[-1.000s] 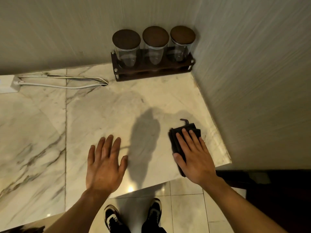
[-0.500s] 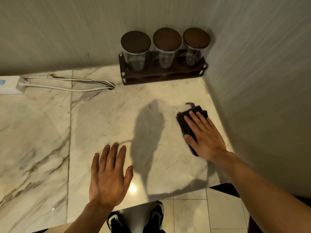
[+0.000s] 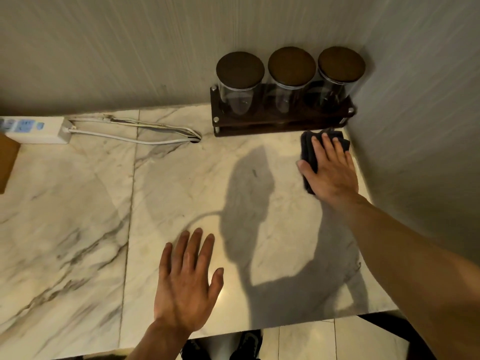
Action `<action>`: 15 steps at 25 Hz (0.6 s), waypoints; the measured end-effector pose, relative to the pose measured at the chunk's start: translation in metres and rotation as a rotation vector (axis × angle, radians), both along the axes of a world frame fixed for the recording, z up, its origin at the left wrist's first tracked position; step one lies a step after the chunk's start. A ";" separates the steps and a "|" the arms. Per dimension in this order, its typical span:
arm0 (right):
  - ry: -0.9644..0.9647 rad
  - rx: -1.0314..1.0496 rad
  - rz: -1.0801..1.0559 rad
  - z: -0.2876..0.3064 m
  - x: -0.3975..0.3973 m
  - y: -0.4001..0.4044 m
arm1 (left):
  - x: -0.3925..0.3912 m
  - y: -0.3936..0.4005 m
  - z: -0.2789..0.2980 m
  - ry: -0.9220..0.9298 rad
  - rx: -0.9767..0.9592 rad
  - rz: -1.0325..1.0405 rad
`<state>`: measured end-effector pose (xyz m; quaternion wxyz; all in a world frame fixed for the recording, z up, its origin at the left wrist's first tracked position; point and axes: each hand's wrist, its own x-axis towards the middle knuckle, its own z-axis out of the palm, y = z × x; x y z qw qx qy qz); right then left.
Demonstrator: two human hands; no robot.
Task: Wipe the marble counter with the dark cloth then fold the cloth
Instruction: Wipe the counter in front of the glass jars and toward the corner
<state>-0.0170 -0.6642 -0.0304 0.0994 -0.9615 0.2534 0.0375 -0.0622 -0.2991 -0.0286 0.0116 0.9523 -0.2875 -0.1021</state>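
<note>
Cloth: the cloth (image 3: 309, 152) lies bunched at the upper right of the frame, in the counter's back corner, just below the jar rack; a second ago it sat lower, near the front edge.
Right hand: the right hand (image 3: 330, 170) presses flat on the cloth, fingers spread, not clenched.
Meaning: the wiping stroke has run up the right side; folding is not begun.
Left hand: the left hand (image 3: 187, 281) is at lower centre, palm down, fingers loose, holding nothing.
Counter: the counter (image 3: 78, 216) left of centre likely remains unwiped.
Obstacles: the rack (image 3: 280, 123) and walls block further travel; the cable (image 3: 135, 136) and power strip (image 3: 33, 129) lie at upper left.
</note>
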 end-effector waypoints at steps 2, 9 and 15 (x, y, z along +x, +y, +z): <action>0.009 0.002 -0.045 -0.001 0.008 -0.003 | 0.000 0.000 -0.002 -0.004 0.000 -0.004; 0.013 0.021 -0.142 0.000 0.008 -0.001 | -0.001 0.002 -0.005 -0.008 -0.011 -0.003; -0.030 0.025 -0.235 0.000 -0.032 0.017 | -0.001 0.001 -0.002 -0.018 -0.006 -0.003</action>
